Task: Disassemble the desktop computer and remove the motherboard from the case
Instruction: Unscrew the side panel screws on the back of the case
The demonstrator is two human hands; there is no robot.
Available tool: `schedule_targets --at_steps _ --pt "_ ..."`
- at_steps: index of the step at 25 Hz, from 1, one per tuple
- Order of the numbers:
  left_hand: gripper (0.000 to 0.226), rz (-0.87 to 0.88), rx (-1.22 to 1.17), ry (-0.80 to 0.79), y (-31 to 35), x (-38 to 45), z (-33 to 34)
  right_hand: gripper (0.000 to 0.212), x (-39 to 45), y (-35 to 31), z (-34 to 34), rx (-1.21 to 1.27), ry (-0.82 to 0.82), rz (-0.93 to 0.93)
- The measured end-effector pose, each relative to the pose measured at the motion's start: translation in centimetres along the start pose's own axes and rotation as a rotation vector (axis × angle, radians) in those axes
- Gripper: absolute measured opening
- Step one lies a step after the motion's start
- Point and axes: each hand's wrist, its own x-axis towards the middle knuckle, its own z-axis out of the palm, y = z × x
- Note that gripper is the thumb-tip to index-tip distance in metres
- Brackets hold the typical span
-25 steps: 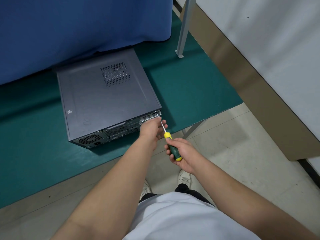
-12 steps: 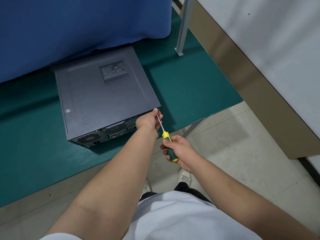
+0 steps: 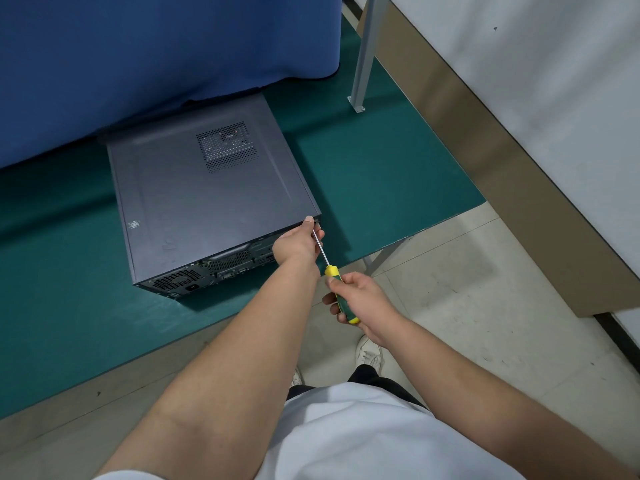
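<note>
Right hand (image 3: pixel 360 299) grips screwdriver (image 3: pixel 337 289); left hand (image 3: pixel 298 242) pinches its shaft at computer case (image 3: pixel 207 202) corner, on green table (image 3: pixel 381 174)

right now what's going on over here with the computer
A person is working on a closed desktop computer case lying flat on a green table. The right hand grips a yellow and green screwdriver, its tip set at the case's rear right corner. The left hand rests at that corner, its fingers steadying the shaft. The side panel is still on, so the motherboard is not yet reachable.
</note>
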Motion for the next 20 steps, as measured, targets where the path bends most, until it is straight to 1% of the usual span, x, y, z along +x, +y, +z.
schedule_targets --at_steps 3,7,10,14,18,20 --pt "0.013 0.001 0.023 0.018 0.0 0.1 0.1 0.030 0.3 0.3 -0.2 0.002 -0.018 0.013" --pt "0.012 -0.003 0.013 0.017 0.0 0.2 0.3 0.017 0.5 0.5 -0.1 -0.084 0.015 -0.058" --pt "0.012 0.006 0.023 0.026 -0.2 0.1 0.4 0.024 0.6 0.5 0.0 -0.152 0.049 -0.099" --pt "0.011 -0.004 0.027 0.028 0.0 0.1 0.4 0.030 0.7 0.6 -0.2 -0.118 0.046 -0.108" --pt "0.010 -0.048 -0.002 -0.039 -0.1 0.0 0.0 0.031 0.7 1.1 -0.6 -0.134 0.047 -0.117" --pt "0.009 -0.039 -0.022 -0.083 -0.2 -0.3 -0.5 0.027 0.9 1.3 -0.9 -0.155 0.045 -0.123"
